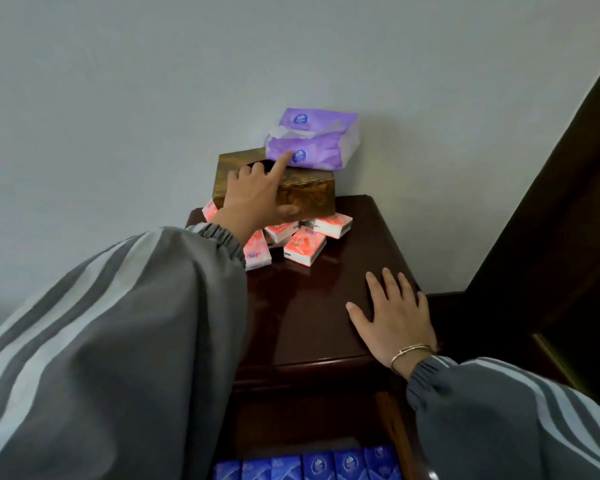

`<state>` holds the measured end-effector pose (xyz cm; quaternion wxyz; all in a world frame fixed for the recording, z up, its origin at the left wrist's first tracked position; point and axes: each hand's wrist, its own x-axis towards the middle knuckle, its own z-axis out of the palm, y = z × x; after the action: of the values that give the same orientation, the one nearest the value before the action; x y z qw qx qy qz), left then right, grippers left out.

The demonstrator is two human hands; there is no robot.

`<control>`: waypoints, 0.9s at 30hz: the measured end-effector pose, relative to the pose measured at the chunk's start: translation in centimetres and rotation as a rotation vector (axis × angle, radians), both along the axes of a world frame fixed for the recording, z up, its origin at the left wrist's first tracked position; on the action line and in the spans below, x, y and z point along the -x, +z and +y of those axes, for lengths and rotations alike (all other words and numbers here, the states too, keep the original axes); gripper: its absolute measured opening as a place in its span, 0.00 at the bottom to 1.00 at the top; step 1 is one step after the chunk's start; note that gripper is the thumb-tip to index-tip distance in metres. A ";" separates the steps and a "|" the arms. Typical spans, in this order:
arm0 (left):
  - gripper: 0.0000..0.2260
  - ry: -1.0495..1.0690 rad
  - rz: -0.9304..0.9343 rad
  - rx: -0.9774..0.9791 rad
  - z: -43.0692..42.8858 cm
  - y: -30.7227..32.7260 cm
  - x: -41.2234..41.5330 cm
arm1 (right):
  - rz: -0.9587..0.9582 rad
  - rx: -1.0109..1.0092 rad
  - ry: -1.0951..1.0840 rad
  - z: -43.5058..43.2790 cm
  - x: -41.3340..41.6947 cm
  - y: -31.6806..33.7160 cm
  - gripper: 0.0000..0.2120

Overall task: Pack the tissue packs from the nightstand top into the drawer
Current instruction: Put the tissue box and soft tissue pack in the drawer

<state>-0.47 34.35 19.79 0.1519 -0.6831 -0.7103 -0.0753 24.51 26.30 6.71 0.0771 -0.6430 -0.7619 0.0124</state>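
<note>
Left hand (253,199), forefinger straight, touches purple plastic tissue pack (321,152); right hand (394,317) lies flat on dark tabletop (309,303); grey sleeve (146,306) half-hides pink tissue packs (303,245).

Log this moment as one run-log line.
left hand: index finger touching purple tissue pack atop wooden box | right hand: flat on nightstand top | pink packs: on nightstand | drawer: open, blue packs inside

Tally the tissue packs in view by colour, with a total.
Purple pack: 1
Pink packs: 5
Blue packs in the drawer: 6
Total: 12 visible; more may lie hidden under the wooden box.
</note>
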 end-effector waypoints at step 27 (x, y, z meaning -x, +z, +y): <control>0.34 -0.178 -0.103 -0.245 -13.1 7.7 -0.1 | 0.591 0.020 -0.020 -2.4 -0.3 3.5 0.20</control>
<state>-0.40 21.22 27.52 0.1901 -0.7151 -0.6392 -0.2094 24.85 23.95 10.20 0.2895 -0.6196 -0.6999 0.2060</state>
